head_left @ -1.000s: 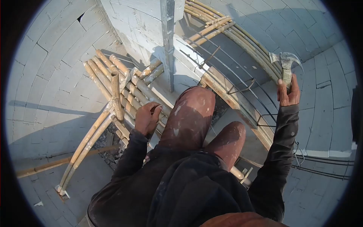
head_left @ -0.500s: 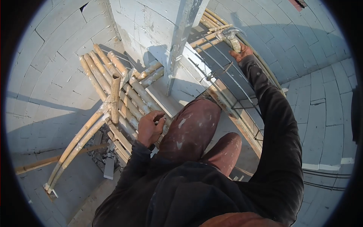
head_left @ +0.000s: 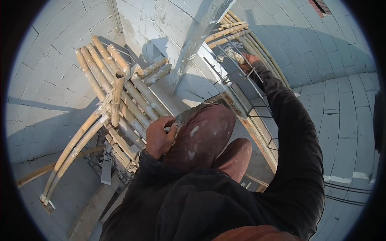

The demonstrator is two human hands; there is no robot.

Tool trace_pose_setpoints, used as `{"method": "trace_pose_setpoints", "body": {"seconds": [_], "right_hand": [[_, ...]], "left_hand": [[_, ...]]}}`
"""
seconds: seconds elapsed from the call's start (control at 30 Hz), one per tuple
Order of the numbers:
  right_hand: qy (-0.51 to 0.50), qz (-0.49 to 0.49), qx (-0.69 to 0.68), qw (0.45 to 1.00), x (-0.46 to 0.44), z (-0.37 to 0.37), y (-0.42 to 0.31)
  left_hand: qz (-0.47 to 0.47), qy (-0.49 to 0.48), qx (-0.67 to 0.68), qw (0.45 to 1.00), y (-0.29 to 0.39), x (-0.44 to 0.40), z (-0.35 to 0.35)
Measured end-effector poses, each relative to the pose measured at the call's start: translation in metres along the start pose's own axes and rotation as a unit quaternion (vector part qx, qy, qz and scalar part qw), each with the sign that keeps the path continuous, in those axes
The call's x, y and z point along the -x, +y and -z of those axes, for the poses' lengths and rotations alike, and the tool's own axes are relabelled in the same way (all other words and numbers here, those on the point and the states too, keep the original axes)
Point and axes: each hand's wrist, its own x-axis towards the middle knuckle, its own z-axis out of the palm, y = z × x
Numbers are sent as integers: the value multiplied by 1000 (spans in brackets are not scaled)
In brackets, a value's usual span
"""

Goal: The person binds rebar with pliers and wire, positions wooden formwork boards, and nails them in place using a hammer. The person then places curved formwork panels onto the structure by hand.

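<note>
My right hand [head_left: 250,61] is wrapped round a claw hammer [head_left: 233,54], out at the end of my stretched arm. Thin steel bars of a rebar cage [head_left: 252,75] cross in front of the hammer and hide part of it. Beside my bent knee [head_left: 203,136], my left hand [head_left: 160,136] is closed, thumb against curled fingers; whatever it may hold is too small to make out. Just left of that hand lies a platform of bamboo poles [head_left: 138,98].
A plaster-smeared upright post [head_left: 197,44] rises between the bamboo and the rebar. A wooden board [head_left: 257,138] runs along the cage. More bamboo poles [head_left: 267,52] lie beyond my right hand. Block walls [head_left: 321,56] surround me, with rubble [head_left: 106,154] below on the left.
My right hand has brought the hammer down and to the left, behind the rebar. My left hand stays beside the knee. The view has shifted slightly.
</note>
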Motion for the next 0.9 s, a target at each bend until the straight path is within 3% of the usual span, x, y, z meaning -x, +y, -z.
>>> {"method": "trace_pose_setpoints", "body": {"seconds": [0.03,0.07,0.1,0.13,0.2,0.23,0.27,0.37,0.5,0.57,0.6,0.63,0.73,0.77,0.87,0.9], "right_hand": [[-67,1,138,988,-7,3,-2],[-124,-44,-49,990,-9,11,0],[-125,-45,-51,990,-7,6,0],[-63,-42,-200,977,-11,8,-13],[-72,-158,-136,975,5,33,-45],[-72,-163,-136,975,8,27,-36],[-72,-113,-34,990,8,18,-20],[-124,-56,60,989,-2,-3,18],[-30,-139,-244,959,2,0,17],[-166,-85,80,979,-4,13,18],[-153,-105,200,962,-6,32,-10],[-149,-98,202,963,-8,41,-15],[98,-130,179,970,17,60,-37],[96,-132,176,971,25,76,-47],[119,-181,-56,975,57,124,-88],[127,-155,-184,962,76,135,-120]], "left_hand": [[-5,0,-7,1000,-1,-1,1],[-4,-3,-8,1000,-1,2,1],[-5,-2,-6,1000,-2,3,1],[-8,6,-3,1000,-4,0,1],[-1,4,5,1000,-4,-1,0],[-2,2,11,1000,-3,-2,0],[-4,0,12,1000,-1,-1,-1],[9,1,0,1000,-1,2,3],[7,-11,10,1000,-5,-2,1],[1,-16,14,1000,-1,-1,0],[0,-14,9,1000,1,-5,1],[4,-10,4,1000,2,-7,1],[15,-18,-3,1000,2,-2,3],[16,-21,-1,1000,2,-2,3],[14,-26,14,999,0,-3,2],[14,-28,9,999,0,-3,2]]}}
